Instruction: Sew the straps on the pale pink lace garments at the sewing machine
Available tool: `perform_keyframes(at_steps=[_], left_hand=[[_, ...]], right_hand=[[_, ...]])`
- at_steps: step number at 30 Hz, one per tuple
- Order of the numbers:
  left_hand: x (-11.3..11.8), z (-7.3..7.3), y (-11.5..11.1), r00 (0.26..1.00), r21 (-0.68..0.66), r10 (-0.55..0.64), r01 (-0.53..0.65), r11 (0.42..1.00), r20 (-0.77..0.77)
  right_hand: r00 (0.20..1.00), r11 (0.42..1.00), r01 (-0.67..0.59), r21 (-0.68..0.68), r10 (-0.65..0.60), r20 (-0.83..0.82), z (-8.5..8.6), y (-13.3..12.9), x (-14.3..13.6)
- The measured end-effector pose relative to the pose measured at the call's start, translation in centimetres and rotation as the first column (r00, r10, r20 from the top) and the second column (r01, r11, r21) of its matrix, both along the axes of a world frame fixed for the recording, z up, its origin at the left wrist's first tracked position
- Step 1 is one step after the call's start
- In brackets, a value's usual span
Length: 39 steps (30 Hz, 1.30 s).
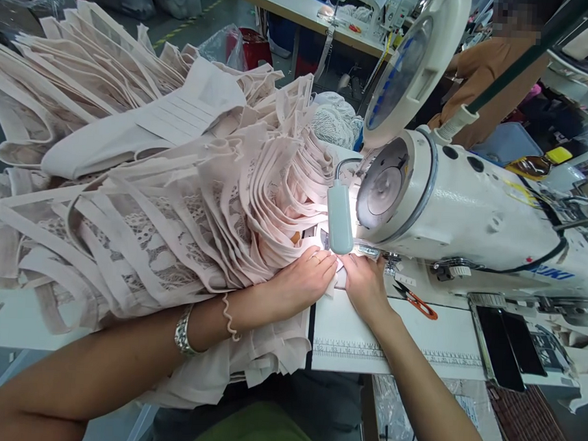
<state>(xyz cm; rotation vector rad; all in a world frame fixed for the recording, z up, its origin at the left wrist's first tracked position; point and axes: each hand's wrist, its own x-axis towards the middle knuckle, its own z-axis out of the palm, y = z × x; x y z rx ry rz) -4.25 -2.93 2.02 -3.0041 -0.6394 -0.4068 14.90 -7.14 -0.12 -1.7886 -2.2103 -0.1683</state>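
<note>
My left hand (305, 276) is closed on the edge of a pale pink fabric piece (339, 278), just left of the needle area of a white sewing machine (489, 209). Close beside it, my right hand (366, 283) pinches the same fabric in front of the presser foot, its fingertips partly hidden. A grey-green plate on a bent rod (340, 219) hangs before the needle and covers the stitching point. A large pile of pale pink lace garment pieces (216, 210) lies left of the machine, against my left forearm.
Orange-handled thread snips (416, 300) lie right of my right hand. A printed ruler (351, 350) runs along the table's front edge. A magnifier lamp (418, 63) hangs over the machine head, and a black phone-like device (503, 346) stands at right. Another person (495, 80) is behind the machine.
</note>
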Motion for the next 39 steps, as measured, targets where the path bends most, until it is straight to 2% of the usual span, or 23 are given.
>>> perform_keyframes(at_steps=[9, 18, 27, 31, 34, 37, 39], left_hand=[[0.0, -0.3, 0.2, 0.999, 0.079, 0.008, -0.011, 0.997, 0.043], [0.1, -0.5, 0.4, 0.999, 0.03, 0.039, -0.04, 0.999, 0.028], [0.2, -0.7, 0.5, 0.998, 0.069, 0.048, -0.05, 0.996, 0.035], [0.0, -0.7, 0.9, 0.998, 0.136, 0.056, -0.06, 0.989, 0.037], [-0.7, -0.3, 1.6, 0.997, 0.144, 0.074, -0.077, 0.986, 0.032], [-1.7, -0.2, 2.5, 0.997, 0.036, 0.054, -0.056, 0.998, 0.06], [-2.2, -0.5, 3.1, 0.992, -0.077, 0.034, -0.025, 0.997, 0.118]], right_hand=[[0.999, 0.998, 0.028, -0.06, -0.026, 0.025, 1.0, 0.4, -0.4], [0.998, 0.993, 0.058, -0.098, -0.059, -0.001, 0.9, 0.4, -0.4], [0.998, 0.989, 0.057, -0.139, -0.059, -0.009, 0.9, 0.7, -0.4], [0.994, 0.997, 0.045, -0.064, -0.051, -0.095, 0.3, 0.7, 0.0], [0.966, 0.998, 0.068, -0.007, -0.068, -0.25, -0.1, 0.4, 0.3], [0.917, 0.996, 0.084, -0.018, -0.084, -0.391, -0.1, 0.1, 0.1], [0.902, 0.996, 0.073, -0.044, -0.085, -0.423, 0.2, -0.1, -0.1]])
